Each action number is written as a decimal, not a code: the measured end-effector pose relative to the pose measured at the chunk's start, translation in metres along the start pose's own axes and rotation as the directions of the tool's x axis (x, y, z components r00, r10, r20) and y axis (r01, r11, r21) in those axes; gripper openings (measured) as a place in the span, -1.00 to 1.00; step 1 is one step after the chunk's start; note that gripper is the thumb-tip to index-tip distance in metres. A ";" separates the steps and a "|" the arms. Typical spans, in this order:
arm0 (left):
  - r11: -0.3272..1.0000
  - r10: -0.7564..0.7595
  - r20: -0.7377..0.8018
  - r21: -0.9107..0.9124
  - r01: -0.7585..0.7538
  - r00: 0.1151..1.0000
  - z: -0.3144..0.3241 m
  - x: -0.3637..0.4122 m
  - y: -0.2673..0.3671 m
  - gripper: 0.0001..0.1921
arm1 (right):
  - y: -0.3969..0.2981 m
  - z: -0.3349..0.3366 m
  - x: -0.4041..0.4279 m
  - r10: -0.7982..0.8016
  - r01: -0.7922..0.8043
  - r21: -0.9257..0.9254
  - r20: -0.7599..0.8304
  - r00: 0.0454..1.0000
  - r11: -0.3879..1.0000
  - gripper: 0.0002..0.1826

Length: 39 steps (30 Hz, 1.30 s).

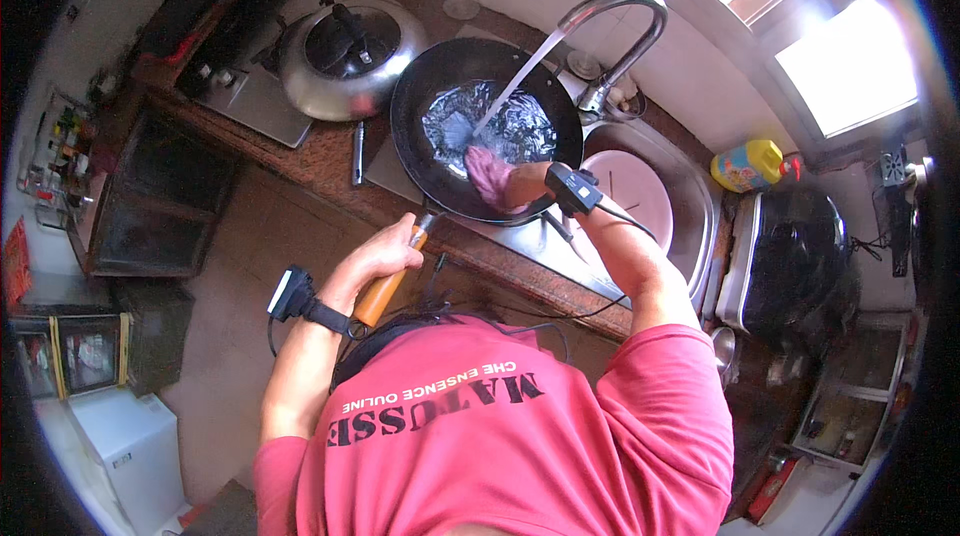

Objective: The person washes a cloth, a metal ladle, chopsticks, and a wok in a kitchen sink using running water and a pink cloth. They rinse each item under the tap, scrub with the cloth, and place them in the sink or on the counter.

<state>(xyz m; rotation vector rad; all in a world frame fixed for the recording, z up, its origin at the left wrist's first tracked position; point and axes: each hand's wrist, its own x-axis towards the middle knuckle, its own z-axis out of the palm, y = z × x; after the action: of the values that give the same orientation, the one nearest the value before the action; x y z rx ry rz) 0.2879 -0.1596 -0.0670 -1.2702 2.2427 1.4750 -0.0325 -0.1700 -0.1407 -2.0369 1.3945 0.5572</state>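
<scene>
A black wok (416, 97) with water in it lies partly over the sink edge, under a running chrome faucet (651, 18). My left hand (386, 247) is closed round the wok's orange handle (381, 297). Inside the wok, my right hand (523, 187) holds a wet pinkish-purple cloth (487, 174) against the near inner wall; the fingers are largely hidden by the cloth. The water stream lands just beyond the cloth, at the middle of the wok.
A steel pot with a glass lid (352, 40) stands left of the wok. In the sink (701, 221) at right is a pink round basin (637, 183). A yellow bottle (750, 166) stands on the sink's right side. The granite counter edge (502, 258) runs before me.
</scene>
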 end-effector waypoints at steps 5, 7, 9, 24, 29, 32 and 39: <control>1.000 -0.007 -0.015 -0.016 0.007 1.000 0.000 -0.001 0.000 -0.41 | 0.041 -0.023 -0.012 0.362 -0.369 -0.035 -0.126 0.924 0.929 -0.79; 0.997 0.010 -0.021 -0.071 -0.011 1.000 0.000 -0.001 0.000 -0.43 | 0.056 -0.038 -0.009 0.453 -0.500 0.017 -0.450 0.769 0.866 -0.84; 0.995 0.015 -0.036 -0.102 -0.018 0.999 0.001 -0.002 0.000 -0.44 | 0.072 -0.064 -0.001 0.423 -0.489 0.064 -0.605 0.674 0.870 -0.81; 0.998 -0.061 -0.061 -0.013 0.060 0.996 -0.002 -0.005 0.004 -0.43 | 0.119 -0.119 0.024 0.392 -0.318 0.235 -0.641 0.659 0.918 -0.70; 1.000 0.016 -0.098 -0.004 -0.017 0.995 0.004 0.000 -0.009 -0.39 | 0.117 -0.052 0.019 -0.019 -0.438 -0.436 -0.725 0.689 0.786 -0.71; 0.999 0.043 -0.110 -0.004 -0.044 0.993 0.004 0.001 -0.010 -0.41 | 0.103 -0.012 0.009 0.227 -0.394 -0.352 -0.431 0.874 0.849 -0.77; 1.000 0.003 -0.023 0.017 -0.003 1.000 -0.001 0.001 0.002 -0.55 | 0.028 0.011 -0.010 -0.239 0.205 -0.346 -0.059 0.969 0.915 -0.78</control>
<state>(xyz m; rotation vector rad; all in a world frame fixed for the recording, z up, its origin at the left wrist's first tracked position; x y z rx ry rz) 0.2862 -0.1608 -0.0657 -1.2859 2.2676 1.4466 -0.0625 -0.1635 -0.1491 -2.4914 1.1583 0.6358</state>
